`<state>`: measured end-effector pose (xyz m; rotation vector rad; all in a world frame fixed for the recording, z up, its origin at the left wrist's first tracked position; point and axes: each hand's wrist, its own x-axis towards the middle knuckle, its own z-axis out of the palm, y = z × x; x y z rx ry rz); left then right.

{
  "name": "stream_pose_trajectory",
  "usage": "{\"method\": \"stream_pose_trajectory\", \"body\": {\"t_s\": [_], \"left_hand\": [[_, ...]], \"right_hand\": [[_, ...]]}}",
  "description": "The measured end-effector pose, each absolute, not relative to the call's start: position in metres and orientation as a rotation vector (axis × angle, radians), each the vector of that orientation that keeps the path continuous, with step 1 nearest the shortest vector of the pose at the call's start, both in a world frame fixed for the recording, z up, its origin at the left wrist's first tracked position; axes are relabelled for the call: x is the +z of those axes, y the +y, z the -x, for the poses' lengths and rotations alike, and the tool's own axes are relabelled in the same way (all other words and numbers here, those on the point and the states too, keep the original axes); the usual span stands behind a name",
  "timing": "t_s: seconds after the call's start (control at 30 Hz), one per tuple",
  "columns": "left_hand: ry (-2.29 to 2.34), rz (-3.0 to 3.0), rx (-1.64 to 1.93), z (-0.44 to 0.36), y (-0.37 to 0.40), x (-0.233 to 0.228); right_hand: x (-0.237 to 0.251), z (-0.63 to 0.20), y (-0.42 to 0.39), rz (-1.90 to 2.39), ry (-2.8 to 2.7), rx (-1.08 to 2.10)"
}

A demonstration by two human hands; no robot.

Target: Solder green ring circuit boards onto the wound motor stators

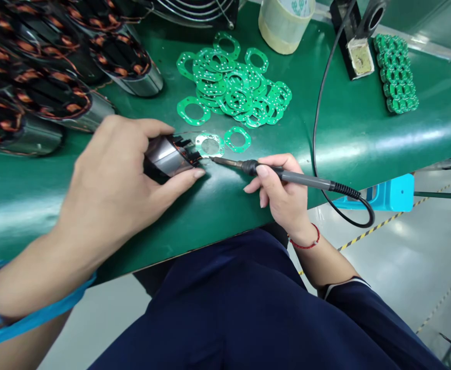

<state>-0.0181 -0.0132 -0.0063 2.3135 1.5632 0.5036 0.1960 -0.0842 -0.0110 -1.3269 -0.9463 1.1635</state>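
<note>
Navy trousers [248, 308], navy sleeve [348, 293], red string bracelet [306, 244], blue cuff [13, 318]

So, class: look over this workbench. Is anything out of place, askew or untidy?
The green ring boards lie in a loose, overlapping heap, unlike the neat stack at the far right. One single ring lies apart from the heap. The left hand holds a stator and the right hand a soldering iron; nothing looks damaged.

Shiny round motor part [169, 156] lying sideways in the grip, ring board [210, 145] on its end, soldering iron [287, 176] tip touching.
</note>
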Motion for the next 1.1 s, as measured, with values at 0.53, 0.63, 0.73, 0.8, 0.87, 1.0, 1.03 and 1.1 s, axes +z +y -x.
{"method": "stream_pose_trajectory", "body": {"t_s": [0.53, 0.63, 0.73, 0.8, 0.87, 1.0, 1.03, 1.1], "left_hand": [[1.583, -2.285, 0.451, 0.0160, -0.0156, -0.0012], [1.578, -2.298, 0.448, 0.0151, -0.0155, -0.0006], [1.577, -2.304, 0.437, 0.0147, -0.0145, -0.0012], [1.576, -2.303, 0.422, 0.0146, -0.0140, -0.0026], [1.565, -2.305, 0.419, 0.0145, -0.0137, -0.0044], [1.575, -2.300, 0.412, 0.0145, -0.0126, -0.0073], [1.586, -2.289, 0.408, 0.0148, -0.0121, -0.0079], [1.605, -2.256, 0.429, 0.0161, -0.0112, -0.0089]], "right_hand": [[-0.0119, -0.1953, -0.0855, 1.366, -0.989, 1.113], [-0.0127, -0.1954, -0.0862, 1.330, -0.993, 1.094], [-0.0140, -0.1955, -0.0878, 1.325, -1.009, 1.077], [-0.0150, -0.1957, -0.0895, 1.337, -1.030, 1.059], [-0.0157, -0.1964, -0.0914, 1.348, -1.059, 1.037], [-0.0158, -0.1985, -0.0940, 1.370, -1.149, 0.996], [-0.0157, -0.1992, -0.0941, 1.364, -1.167, 1.006], [-0.0156, -0.2004, -0.0935, 1.337, -1.192, 1.046]]}}
